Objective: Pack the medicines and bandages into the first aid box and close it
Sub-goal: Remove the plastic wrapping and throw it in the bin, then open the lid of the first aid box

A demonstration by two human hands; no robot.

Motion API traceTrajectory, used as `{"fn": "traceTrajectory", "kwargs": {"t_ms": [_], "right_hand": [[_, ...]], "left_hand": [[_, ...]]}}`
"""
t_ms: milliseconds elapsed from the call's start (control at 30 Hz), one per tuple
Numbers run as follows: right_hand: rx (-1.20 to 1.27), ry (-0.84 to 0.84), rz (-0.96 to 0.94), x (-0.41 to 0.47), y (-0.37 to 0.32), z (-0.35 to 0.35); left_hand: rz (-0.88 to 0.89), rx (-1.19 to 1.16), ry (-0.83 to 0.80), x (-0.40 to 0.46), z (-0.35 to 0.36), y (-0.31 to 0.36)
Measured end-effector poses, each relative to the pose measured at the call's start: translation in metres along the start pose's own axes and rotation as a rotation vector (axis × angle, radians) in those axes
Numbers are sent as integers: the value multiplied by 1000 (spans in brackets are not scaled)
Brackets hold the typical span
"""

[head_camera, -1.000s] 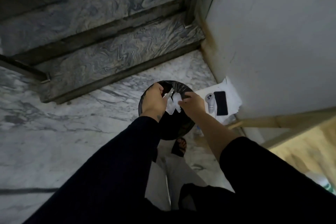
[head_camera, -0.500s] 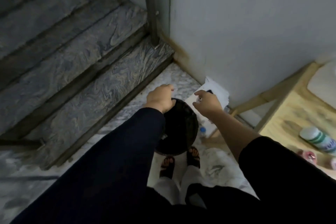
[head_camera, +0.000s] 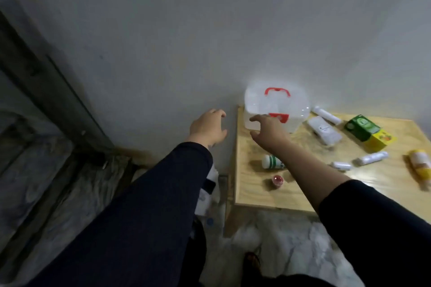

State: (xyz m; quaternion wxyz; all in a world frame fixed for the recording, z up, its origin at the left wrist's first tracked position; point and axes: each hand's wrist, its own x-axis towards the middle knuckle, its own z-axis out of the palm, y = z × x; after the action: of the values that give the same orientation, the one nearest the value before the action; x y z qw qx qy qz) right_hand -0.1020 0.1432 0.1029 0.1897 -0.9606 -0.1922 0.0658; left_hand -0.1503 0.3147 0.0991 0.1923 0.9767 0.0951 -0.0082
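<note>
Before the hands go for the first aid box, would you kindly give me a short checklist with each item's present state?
1. Both hands free: ok. The left hand and right hand are open and hold nothing.
2. First aid box within reach: ok. It stands on the wooden table just beyond the right hand.
3. Box open for packing: not ok. The lid looks closed, red handle on top.
4. Supplies laid out: ok. The green carton, yellow bottle and white rolls lie on the table.
5. Latch state: cannot tell, too blurred.
</note>
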Motion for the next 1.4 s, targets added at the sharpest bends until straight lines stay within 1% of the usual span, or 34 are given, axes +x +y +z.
{"fn": "traceTrajectory", "kwargs": {"t_ms": [133, 267, 333, 467, 567, 667, 800, 900, 1167, 1300, 1400], "right_hand": [[-51, 73, 45, 10, 55, -29], [-123, 85, 32, 31, 96, -37], [-176, 72, -20, 47, 110, -33], [-324, 44, -190, 74, 128, -17], [-412, 63, -295, 87, 136, -2], [-457, 129, -341, 94, 141, 6], [-552, 143, -319, 97, 145, 16], [-542, 172, -310, 90, 148, 14], [-505, 175, -356, 44, 152, 9], [-474, 246, -417, 23, 151, 14], [-404, 265, -406, 14, 149, 15]], "left_hand": [[105, -36, -3, 39, 15, 46], [133, -67, 2, 76, 32, 66], [148, -51, -8, 92, 39, 72], [159, 78, -58, 115, 55, 71], [159, 117, -20, 118, 65, 68], [164, 105, 33, 116, 70, 72], [154, 98, 60, 115, 71, 77], [166, 108, 49, 110, 71, 84], [201, 141, 34, 79, 73, 92], [219, 157, 21, 70, 72, 89], [232, 170, 22, 64, 71, 89]]}}
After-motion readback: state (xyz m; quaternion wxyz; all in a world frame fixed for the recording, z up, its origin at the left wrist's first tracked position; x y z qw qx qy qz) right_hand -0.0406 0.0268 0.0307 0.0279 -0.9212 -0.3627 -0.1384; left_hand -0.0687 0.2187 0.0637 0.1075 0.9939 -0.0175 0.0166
